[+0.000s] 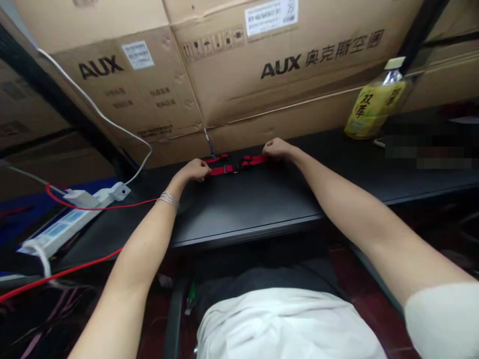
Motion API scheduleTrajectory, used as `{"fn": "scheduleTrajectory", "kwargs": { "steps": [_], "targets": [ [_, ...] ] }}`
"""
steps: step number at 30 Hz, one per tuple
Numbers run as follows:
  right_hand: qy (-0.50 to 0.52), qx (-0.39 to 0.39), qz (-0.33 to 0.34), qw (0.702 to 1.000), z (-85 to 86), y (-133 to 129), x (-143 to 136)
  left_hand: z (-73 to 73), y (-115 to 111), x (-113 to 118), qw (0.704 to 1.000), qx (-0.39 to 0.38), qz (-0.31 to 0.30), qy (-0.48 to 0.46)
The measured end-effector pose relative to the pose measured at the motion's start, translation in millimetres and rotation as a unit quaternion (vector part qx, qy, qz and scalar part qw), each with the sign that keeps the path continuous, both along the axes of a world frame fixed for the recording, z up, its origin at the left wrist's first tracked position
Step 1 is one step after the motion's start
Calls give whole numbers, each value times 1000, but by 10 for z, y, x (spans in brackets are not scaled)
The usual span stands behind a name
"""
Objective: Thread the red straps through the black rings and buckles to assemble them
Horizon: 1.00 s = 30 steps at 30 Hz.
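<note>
A red strap with black buckles (229, 169) lies across the black table near its back edge. My left hand (195, 170) is closed on the strap's left end, fingers pinched together. At the strap's right end, my right hand (277, 148) grips it with curled fingers. Between the two hands the strap shows two strands on the left and a wider red piece on the right. A thin blue-and-white pen-like item (209, 142) leans against the cardboard just behind it.
Large cardboard boxes (232, 89) stand behind the black table (247, 199). A yellow drink bottle (375, 99) is at the back right. To the left lies a white power strip (71, 219) with plugs, and a red cable (63, 271) runs past my left arm.
</note>
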State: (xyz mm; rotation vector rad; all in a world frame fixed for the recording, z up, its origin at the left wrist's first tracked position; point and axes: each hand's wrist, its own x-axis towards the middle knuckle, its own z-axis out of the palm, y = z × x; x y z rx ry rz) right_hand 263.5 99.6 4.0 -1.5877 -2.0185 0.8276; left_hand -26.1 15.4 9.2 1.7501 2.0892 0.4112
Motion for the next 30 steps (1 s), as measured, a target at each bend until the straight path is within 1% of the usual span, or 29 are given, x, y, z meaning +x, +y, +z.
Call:
{"fn": "scheduleTrajectory", "kwargs": {
  "steps": [7, 14, 17, 21, 25, 27, 30],
  "targets": [
    [-40, -19, 33, 998, -29, 42, 7, -31, 31, -58, 1000, 5, 20, 20],
    [-65, -16, 89, 994, -77, 113, 21, -60, 55, -109, 999, 9, 3, 36],
    [-61, -6, 93, 994, -93, 135, 23, -67, 59, -113, 999, 8, 3, 32],
    [-53, 0, 97, 994, -112, 169, 31, -77, 62, -135, 999, 29, -15, 12],
    [-59, 14, 131, 990, -122, 195, 48, -87, 77, -168, 999, 34, -22, 20],
    [-64, 8, 146, 987, -115, 187, 53, -89, 85, -173, 999, 35, -15, 28],
    [-54, -10, 146, 988, -88, 143, 51, -90, 94, -167, 999, 39, 8, 27]
  ]
}}
